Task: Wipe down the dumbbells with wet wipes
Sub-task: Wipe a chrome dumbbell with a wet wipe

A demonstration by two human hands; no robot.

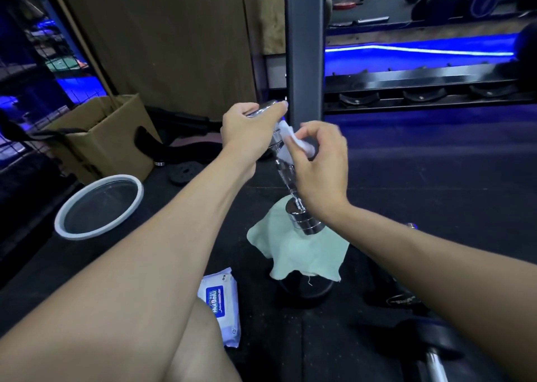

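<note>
Two hands share the job: the left hand (250, 125) grips the chrome dumbbell (286, 172) by its top end, standing it on a green cloth (302, 253), seemingly to steady it, while the right hand (319, 160) pinches a wet wipe (293, 137) against its handle.

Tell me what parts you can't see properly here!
- Top end of the shiny chrome dumbbell: head view, covered by the left hand.
- Its handle's upper part: behind the white wet wipe pinched by the right hand.
- Dark round object under the pale green cloth: mostly covered by it.
- White wipes packet label: too small.
</note>
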